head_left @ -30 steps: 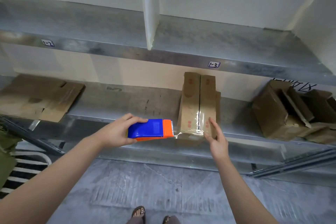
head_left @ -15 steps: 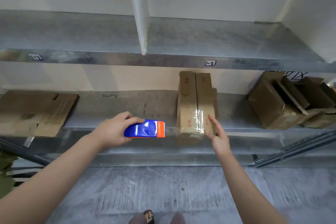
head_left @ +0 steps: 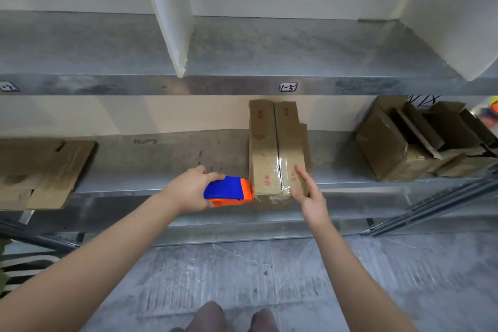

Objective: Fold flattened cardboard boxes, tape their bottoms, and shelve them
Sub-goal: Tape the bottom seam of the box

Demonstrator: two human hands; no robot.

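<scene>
Head view only. Landmark: label 1-3 [head_left: 287,87], on the front edge of the upper shelf [head_left: 269,48].

- The box [head_left: 277,148] stands on the lower shelf [head_left: 167,153] directly below the label. Its closed flaps face up, the centre seam runs away from me, and its near end is at the shelf's front edge.
- The left hand [head_left: 188,190], below and left of the label, is wrapped round the blue-and-orange tape dispenser [head_left: 227,191]. The orange nose touches the box's left side at the near corner.
- The right hand [head_left: 310,194], below and slightly right of the label, grips nothing. Its fingers lie straight and flat on the right flap, pressing it down.
- I see clear tape [head_left: 280,178] over the near stretch of the seam and down the near end. The far stretch looks bare, but glare leaves me unsure.

Progress, my reading:
- This box is folded and its seam is partly taped. Finishing or cutting the strip and shelving the box are still to do.
- Below and far right of the label, erected boxes [head_left: 390,143] already sit on the shelf.
- Below and far left, flattened cardboard [head_left: 45,170] lies unfolded. I cannot count the sheets.
- I judge the task roughly midway.
</scene>
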